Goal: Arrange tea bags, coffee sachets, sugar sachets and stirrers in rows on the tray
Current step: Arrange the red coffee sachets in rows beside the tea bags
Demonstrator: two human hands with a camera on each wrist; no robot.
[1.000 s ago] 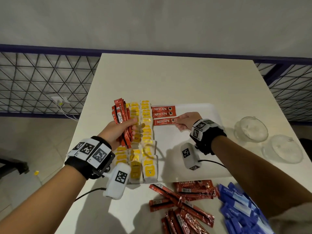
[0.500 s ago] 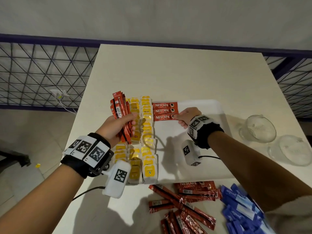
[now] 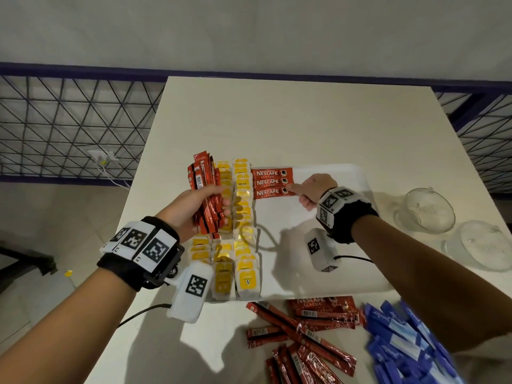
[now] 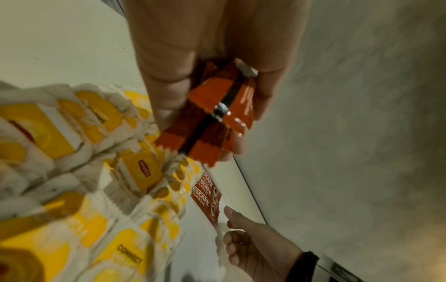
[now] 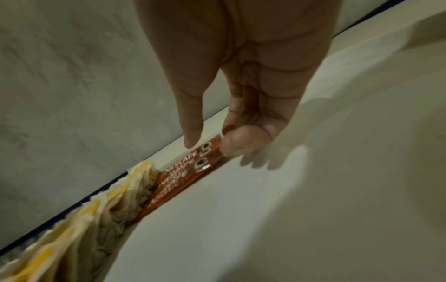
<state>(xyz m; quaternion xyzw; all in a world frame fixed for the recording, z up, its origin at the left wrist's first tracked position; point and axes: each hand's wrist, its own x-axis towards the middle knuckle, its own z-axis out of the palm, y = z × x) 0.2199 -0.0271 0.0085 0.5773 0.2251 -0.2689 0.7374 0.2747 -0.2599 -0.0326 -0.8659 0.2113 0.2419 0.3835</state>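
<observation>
Red Nescafe sachets (image 3: 271,183) lay in a row on the white tray (image 3: 327,173), at my right hand's (image 3: 314,189) straight fingertips. My left hand (image 3: 191,202) gripped the spare sachet bundle (image 3: 206,195). I judged each end should line up evenly.

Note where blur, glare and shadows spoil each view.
Head view: blue sugar sachets smear at the bottom right; arms shadow the white tray. Left wrist view: yellow-tagged tea bags blur; red coffee sachets glint. Right wrist view: soft throughout, finger shadows on the tray.
</observation>
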